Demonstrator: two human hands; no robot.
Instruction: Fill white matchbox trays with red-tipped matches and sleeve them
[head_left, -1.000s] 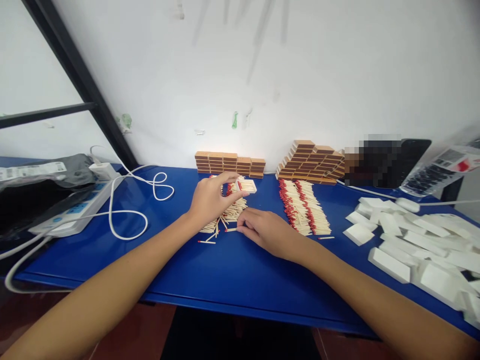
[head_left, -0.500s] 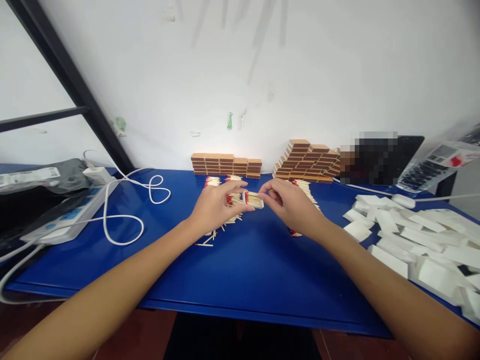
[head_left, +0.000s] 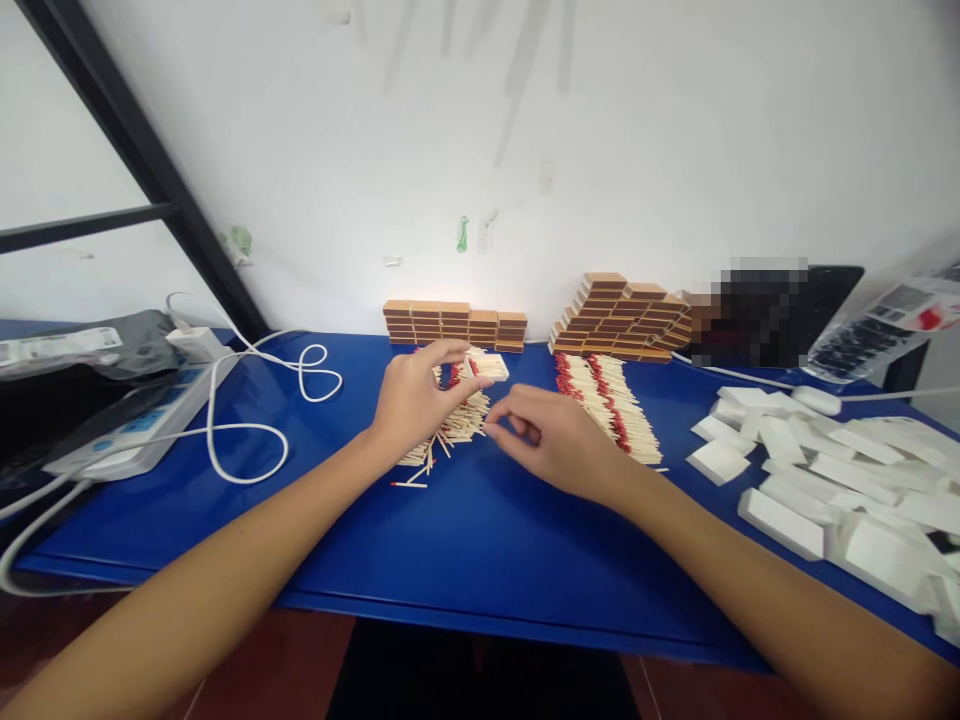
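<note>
My left hand (head_left: 417, 398) holds a small white tray of red-tipped matches (head_left: 487, 367) between thumb and fingertips, just above a loose pile of matches (head_left: 454, 425) on the blue table (head_left: 465, 530). My right hand (head_left: 553, 440) hovers low beside that pile, its thumb and forefinger pinched at the pile's right edge; what they hold is too small to make out. A neater row of matches (head_left: 607, 405) lies to the right of my right hand.
Brown matchbox sleeves are stacked against the wall in a low row (head_left: 454, 324) and a taller heap (head_left: 622, 331). Several white inner trays (head_left: 832, 485) lie at the right. A power strip (head_left: 127, 425) and looped white cable (head_left: 255, 440) lie at the left.
My right hand has come away from the tray and dropped back to the edge of the loose pile. My left hand has lifted the tray slightly up and back.
</note>
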